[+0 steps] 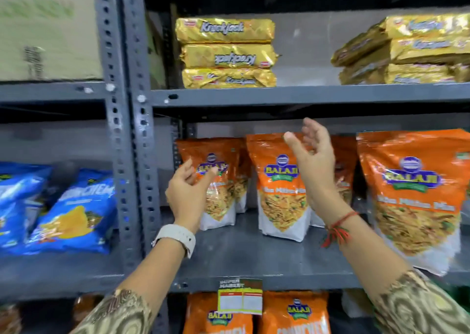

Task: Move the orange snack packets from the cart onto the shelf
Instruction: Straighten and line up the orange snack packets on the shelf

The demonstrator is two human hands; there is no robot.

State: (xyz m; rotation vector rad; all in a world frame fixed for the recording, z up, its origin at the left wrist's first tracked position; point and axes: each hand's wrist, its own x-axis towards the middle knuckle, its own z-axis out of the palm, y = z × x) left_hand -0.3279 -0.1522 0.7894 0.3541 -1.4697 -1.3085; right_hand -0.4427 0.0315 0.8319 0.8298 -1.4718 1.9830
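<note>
Bare shelf lies open before the upright orange packets; the upper shelf edge limits headroom.

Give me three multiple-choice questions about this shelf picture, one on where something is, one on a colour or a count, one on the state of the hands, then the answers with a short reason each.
1. Where are the blue snack bags?
A. In the bay left of the orange Balaji packets
B. On the shelf above the gold packs
C. In the person's right hand

2. How many gold Krackjack packs are in the left-hand stack on the upper shelf?
A. One
B. Three
C. Six

3. What are the hands doing?
A. Both grip one packet
B. The left hand and right hand are open and hold nothing
C. The right hand holds a box

Answers: 1 A, the blue bags lie beyond the upright post, on the left. 2 B, three packs lie stacked flat. 3 B, the fingers are spread in front of the packets, closed on nothing.
</note>
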